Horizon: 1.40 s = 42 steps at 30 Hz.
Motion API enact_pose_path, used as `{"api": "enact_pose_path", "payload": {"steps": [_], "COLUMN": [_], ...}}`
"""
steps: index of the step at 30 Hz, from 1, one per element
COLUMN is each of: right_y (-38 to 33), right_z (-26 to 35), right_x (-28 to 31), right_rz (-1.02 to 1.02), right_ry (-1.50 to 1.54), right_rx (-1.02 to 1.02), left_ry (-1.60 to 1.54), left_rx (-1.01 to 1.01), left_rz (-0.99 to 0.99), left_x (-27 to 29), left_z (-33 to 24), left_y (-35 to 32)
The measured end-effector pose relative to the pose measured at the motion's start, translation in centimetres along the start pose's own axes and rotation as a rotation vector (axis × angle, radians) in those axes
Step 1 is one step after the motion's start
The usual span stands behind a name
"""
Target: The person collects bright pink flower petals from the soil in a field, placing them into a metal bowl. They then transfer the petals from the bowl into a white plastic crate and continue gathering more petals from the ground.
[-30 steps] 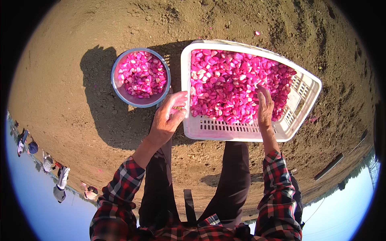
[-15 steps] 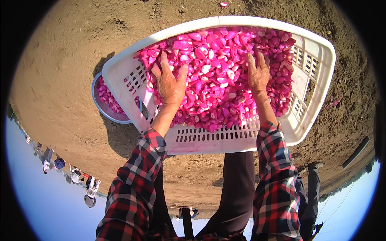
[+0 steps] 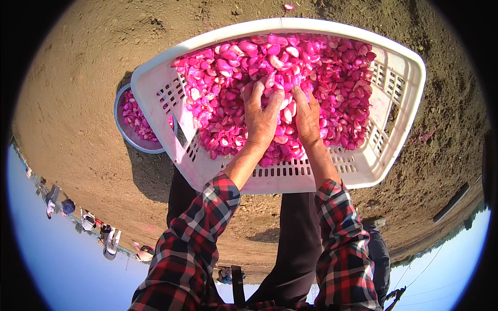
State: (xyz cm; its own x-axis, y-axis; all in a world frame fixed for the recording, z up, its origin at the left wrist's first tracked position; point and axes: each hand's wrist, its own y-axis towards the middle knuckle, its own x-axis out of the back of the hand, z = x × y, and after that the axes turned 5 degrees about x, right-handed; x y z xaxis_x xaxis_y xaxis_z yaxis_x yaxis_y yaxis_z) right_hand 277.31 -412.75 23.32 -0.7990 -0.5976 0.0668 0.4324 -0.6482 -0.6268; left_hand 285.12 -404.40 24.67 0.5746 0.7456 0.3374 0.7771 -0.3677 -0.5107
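Both hands, left hand [image 3: 261, 116] and right hand [image 3: 307, 116], lie side by side, fingers spread, pressed into pink cloves [image 3: 332, 67] filling the white basket [image 3: 404, 62].

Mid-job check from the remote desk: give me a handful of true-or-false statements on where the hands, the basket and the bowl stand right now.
1. Both hands, left hand and right hand, rest side by side in the pink pieces. True.
2. The white basket is empty. False: it is heaped with pink pieces.
3. The round bowl lies at the basket's left, partly hidden behind it. True.
4. The bowl holds only water. False: pink pieces show inside it.
5. The ground under them is bare brown soil. True.
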Motion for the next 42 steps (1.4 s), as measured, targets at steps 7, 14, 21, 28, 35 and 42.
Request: {"api": "enact_pose_path", "payload": {"steps": [7,14,21,28,35,42], "right_y": [-5.5,-12.5,-17.1,-13.6,-12.5,0.3], "right_z": [3.7,10.2,9.9,4.6,7.3,1.9], "right_x": [-0.9,-6.0,-20.7,-33.8,-17.9,7.1], "right_rz": [0.005,0.034,0.34,0.505,0.44,-0.148], "right_ry": [0.079,-0.035,0.069,-0.691,-0.179,-1.04], "right_rx": [-0.066,-0.085,-0.056,0.053,0.153,0.215], "left_ry": [-0.098,-0.35,-0.206,0.208,0.195,0.188], "left_rx": [0.099,0.099,0.089,0.404,0.012,-0.016], "left_rz": [-0.022,-0.016,-0.171,-0.358,0.006,0.356], "left_x": [2.5,11.9,28.3,39.4,35.6,19.7], "left_z": [-2.2,-7.8,-6.3,6.9,1.7,-3.0], "left_y": [-4.7,-8.7,-8.9,0.0,-3.4,-2.5]}}
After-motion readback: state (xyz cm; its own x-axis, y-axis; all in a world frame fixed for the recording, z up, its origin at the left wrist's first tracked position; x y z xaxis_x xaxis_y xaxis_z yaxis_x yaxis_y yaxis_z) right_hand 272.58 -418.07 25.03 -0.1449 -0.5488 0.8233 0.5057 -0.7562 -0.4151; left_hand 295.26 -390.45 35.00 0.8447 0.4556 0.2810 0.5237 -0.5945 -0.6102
